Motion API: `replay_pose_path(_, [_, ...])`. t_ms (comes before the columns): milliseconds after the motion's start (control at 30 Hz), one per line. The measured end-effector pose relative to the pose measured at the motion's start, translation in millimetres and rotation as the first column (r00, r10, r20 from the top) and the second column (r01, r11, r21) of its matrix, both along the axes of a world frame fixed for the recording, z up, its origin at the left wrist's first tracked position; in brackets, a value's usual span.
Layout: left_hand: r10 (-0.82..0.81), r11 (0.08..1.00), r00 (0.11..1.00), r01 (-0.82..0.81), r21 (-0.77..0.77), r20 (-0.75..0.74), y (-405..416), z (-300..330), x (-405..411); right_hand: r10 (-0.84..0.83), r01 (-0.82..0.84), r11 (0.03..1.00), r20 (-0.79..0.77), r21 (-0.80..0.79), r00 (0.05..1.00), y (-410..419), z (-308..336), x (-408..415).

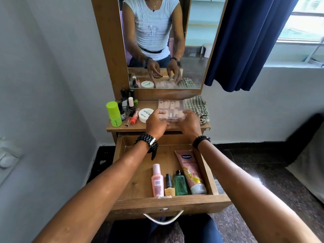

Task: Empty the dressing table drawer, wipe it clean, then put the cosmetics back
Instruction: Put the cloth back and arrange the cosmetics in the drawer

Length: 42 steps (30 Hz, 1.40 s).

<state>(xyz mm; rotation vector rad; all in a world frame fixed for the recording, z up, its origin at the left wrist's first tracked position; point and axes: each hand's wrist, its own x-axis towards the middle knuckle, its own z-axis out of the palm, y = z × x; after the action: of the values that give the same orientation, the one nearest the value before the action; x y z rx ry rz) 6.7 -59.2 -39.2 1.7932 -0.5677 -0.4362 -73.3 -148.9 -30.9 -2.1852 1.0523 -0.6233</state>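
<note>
Drawer [122,174]: pulled out toward the viewer below the table top, open, its wooden floor bare on the left and far side.
In the drawer: four items lie side by side along the near right part. From left to right: a pink bottle [157,180], a small yellow polish bottle [169,186] with a black cap, a green bottle [180,184], and a pink tube [190,171] angled along the right wall, its white cap at the near end.
Handle [163,218]: metal, curved, on the drawer's near front.
Table top [122,128]: a narrow wooden shelf just beyond the drawer, under the mirror [194,50].
Nail box [171,109]: clear plastic, with rows of pale nails inside, resting on the table top at the middle.
Left hand [156,122]: fingers curled onto the box's near left edge, grasping it; a black watch on the wrist.
Right hand [188,122]: fingers curled over the box's near right edge, grasping it; a black bead band on the wrist.
Round tin [144,115]: white, flat, just left of the box, partly behind the left hand.
Left end of the top: a lime-green stick [113,114] stands at the far left; dark small bottles [126,102] cluster behind it; an orange tube [134,118] lies beside the tin.
Cloth [197,107]: checked, bunched up, at the right end of the top, touching the box's right side.
Curtain [245,42]: dark blue, hanging to the right of the mirror.
</note>
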Motion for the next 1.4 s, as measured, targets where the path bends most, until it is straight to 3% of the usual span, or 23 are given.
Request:
replay_pose_path(133, [0.022, 0.997, 0.998, -0.026, -0.07, -0.053, 14.8, -1.4, -8.4, -0.106, 0.096, 0.991, 0.109, 0.097, 0.988, 6.0, -4.5, -6.6])
replay_pose_path(300, [0.049, 0.994, 0.998, -0.052, -0.092, -0.035, 26.0, 2.9, -19.0, -0.356, 0.218, 0.873, 0.264, 0.437, 0.896, 6.9, -2.3, -15.0])
replay_pose_path(500, [0.039, 0.991, 0.999, -0.043, -0.126, -0.028, 45.3, 10.9, -29.1, -0.45, 0.024, 0.695, 0.408, 0.719, 0.795, 5.5, 6.4, -48.5])
replay_pose_path(767, [-0.101, 0.976, 0.973, 0.056, -0.211, -0.205, 118.4, 12.1, -56.5, -0.329, -0.225, 0.593, 0.488, 0.773, 0.809, 69.2, 22.7, -109.2])
replay_pose_path(967, [-0.145, 0.975, 0.966, 0.177, 0.134, -0.215, 172.2, -5.1, -50.7, -0.224, -0.185, 0.574, 0.37, 0.798, 0.901, 108.5, -8.7, -96.3])
replay_pose_path(1167, [-0.172, 0.923, 0.95, 0.247, 0.295, -0.26, 180.1, -16.5, -29.0, -0.26, -0.069, 0.586, 0.269, 0.807, 0.927, 125.5, -48.7, -51.3])
replay_pose_path(1300, [-0.261, 0.77, 0.965, 0.214, 0.601, -0.009, 170.6, -23.0, -16.3, -0.251, -0.007, 0.626, 0.21, 0.78, 0.945, 126.6, -60.9, -26.5])
replay_pose_path(1400, [-0.398, 0.657, 0.903, 0.158, 0.737, 0.162, 162.7, -27.4, -15.0, -0.233, 0.051, 0.674, 0.146, 0.737, 0.962, 126.9, -68.4, -14.3])
